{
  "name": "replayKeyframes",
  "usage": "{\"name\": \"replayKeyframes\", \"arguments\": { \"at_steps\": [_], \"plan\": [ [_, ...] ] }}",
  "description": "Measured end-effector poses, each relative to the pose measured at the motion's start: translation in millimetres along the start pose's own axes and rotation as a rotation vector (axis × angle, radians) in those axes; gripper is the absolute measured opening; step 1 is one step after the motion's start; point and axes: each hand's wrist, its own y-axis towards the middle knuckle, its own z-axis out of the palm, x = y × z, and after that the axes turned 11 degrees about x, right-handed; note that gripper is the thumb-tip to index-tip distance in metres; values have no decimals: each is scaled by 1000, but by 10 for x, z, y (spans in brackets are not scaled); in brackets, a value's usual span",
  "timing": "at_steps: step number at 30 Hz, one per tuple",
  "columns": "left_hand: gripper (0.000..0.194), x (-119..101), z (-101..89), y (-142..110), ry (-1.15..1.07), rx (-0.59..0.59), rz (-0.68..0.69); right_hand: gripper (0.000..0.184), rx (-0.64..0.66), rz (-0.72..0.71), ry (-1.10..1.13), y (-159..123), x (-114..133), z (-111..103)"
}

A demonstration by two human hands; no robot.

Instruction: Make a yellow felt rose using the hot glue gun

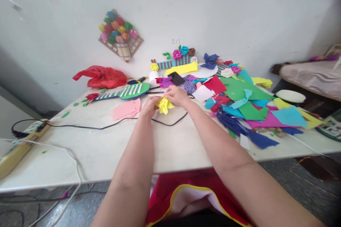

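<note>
Pinching a yellow paper flower (165,105) between them, the left hand (149,107) and right hand (177,95) meet above the middle of the tabletop (176,149), its petals facing the near edge. Both hands are narrowed, the left at the flower's left side, the right at its top; the exact finger contact is too small to tell. A light, steady pinch at the base should spare the thin petals from creasing, and wrists kept above the black cable (106,128) would probably avoid a snag. Pink paper sheets (125,110) lie left of the left hand, with a green guitar-shaped craft (134,91) beyond. A red plastic bag (103,77) sits toward the far left corner; a green paper sheet (239,88) lies among scraps toward the right edge.
</note>
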Motion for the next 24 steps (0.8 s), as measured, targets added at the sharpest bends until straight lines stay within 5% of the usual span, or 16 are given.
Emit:
{"name": "replayKeyframes", "arguments": {
  "at_steps": [24],
  "plan": [
    [22,51,-60,68,-80,-13,64,26,-44,-50,17,-6,73,3]
  ]
}}
